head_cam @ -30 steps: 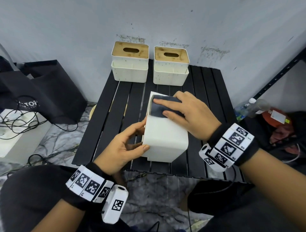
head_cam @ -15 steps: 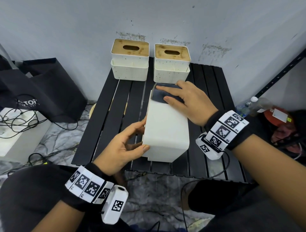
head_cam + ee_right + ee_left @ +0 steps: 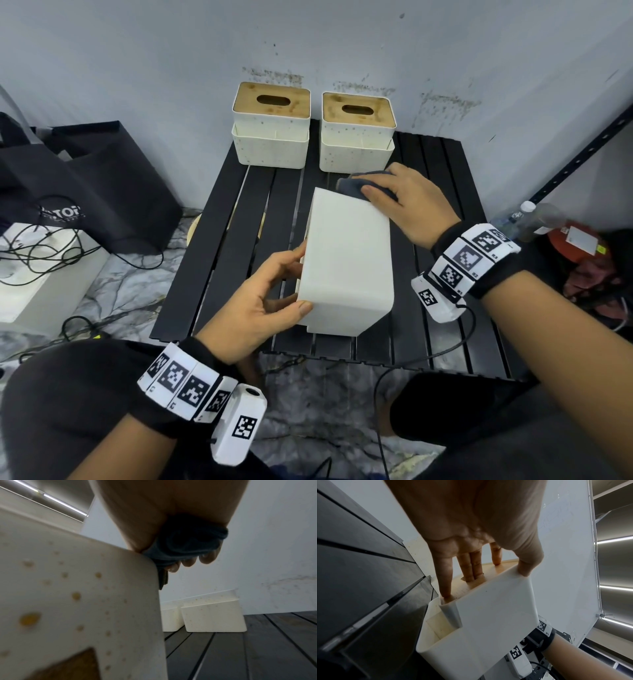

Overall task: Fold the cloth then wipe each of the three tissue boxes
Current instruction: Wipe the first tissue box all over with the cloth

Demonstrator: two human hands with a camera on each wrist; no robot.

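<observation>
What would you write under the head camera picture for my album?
Left hand steadies a white tissue box tipped on the black table while the right hand wipes its far edge with a dark cloth.

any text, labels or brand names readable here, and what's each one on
"TOP", white, start cut off by a fold: black bag left of the table.
"B1", small: right wristband.
Square coded markers, no words: left wristband.
Bottle label and tag on the red thing: too small to read.
Tissue boxes: none.
</observation>
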